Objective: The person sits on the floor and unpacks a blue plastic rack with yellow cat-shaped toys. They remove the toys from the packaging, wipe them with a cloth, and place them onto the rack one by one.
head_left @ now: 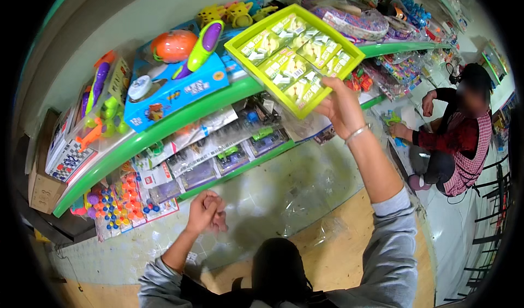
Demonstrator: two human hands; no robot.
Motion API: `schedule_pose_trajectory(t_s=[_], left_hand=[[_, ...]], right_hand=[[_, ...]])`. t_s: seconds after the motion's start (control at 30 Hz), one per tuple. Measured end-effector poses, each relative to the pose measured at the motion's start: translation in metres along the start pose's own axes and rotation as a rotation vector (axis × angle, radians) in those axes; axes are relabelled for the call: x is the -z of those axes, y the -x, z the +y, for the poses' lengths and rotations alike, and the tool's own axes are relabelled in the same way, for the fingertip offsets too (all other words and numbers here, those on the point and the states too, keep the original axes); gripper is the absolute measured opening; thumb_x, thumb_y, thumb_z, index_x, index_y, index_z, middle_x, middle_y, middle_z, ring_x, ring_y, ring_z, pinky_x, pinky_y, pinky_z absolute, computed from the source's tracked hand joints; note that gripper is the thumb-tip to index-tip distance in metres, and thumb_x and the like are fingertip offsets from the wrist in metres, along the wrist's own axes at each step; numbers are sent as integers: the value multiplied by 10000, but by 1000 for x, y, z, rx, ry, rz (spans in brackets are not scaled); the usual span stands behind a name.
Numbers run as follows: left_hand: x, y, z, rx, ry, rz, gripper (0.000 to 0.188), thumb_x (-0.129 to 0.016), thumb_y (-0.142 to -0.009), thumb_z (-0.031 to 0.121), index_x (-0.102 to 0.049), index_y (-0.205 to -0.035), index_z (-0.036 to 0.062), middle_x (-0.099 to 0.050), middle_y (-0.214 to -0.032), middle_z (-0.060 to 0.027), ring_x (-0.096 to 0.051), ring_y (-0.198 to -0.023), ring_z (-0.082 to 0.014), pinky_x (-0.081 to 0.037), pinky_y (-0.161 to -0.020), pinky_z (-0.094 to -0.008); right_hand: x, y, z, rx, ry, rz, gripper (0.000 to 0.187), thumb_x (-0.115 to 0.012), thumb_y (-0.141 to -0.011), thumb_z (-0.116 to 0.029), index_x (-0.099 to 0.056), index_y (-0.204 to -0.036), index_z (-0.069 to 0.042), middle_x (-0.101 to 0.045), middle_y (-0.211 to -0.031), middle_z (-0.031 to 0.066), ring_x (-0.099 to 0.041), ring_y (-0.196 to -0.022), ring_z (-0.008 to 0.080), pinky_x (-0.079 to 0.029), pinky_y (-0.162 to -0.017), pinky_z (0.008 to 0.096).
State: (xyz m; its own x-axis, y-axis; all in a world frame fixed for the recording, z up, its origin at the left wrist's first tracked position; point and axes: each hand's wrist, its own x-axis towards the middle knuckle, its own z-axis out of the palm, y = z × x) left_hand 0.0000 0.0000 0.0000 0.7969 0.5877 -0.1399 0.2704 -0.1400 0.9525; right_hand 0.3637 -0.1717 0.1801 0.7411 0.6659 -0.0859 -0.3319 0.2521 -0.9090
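My right hand [343, 108] grips the near right corner of a shallow yellow-green tray [299, 110], thumb over the rim. Inside the tray lie several small green-and-white packets [292, 66] with fruit pictures. It is tilted toward me, in front of the upper shelf. Lower down on the left, my left hand [206, 212] hangs in the air with curled fingers and nothing visible in it. Closest to that hand are the boxed toy cars [228, 159] on the lower shelf.
A curved green-edged shelf [158, 130] bears a blue toy box [180, 92], an orange toy [173, 46] and a purple-green toy [203, 47]. Plastic wrap [327, 229] lies on the floor. At the right a person [464, 133] crouches by the shelf, handling small goods.
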Motion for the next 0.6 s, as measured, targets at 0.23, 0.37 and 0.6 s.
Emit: schedule_pose_trajectory(t_s=[0.23, 0.37, 0.6], left_hand=[[-91, -60, 71, 67, 115, -332, 104, -529, -917, 71, -523, -1006, 19, -565, -795, -16, -531, -617, -58, -446, -572, -198], [-113, -68, 61, 65, 171, -419, 105, -530, -930, 74, -525, -1014, 11, -578, -815, -18, -526, -652, -62, -456, -646, -218], [-193, -84, 54, 117, 365, -542, 157, -544, -938, 143, -541, -1043, 25, -605, -847, -31, -553, -691, -83, -465, -605, -230]], right_hand=[[64, 78, 8, 169, -93, 28, 368, -566, -867, -181, -495, -1188, -13, -596, -1117, 88, -617, -941, 177, -513, -782, 325], [101, 123, 38, 138, -112, 123, 472, -596, -837, -153, -452, -1270, -30, -550, -1183, 51, -539, -1071, 176, -452, -885, 343], [232, 258, 193, -78, -287, 527, 355, -549, -837, -123, -506, -1181, -46, -564, -1103, 27, -543, -971, 139, -459, -767, 269]])
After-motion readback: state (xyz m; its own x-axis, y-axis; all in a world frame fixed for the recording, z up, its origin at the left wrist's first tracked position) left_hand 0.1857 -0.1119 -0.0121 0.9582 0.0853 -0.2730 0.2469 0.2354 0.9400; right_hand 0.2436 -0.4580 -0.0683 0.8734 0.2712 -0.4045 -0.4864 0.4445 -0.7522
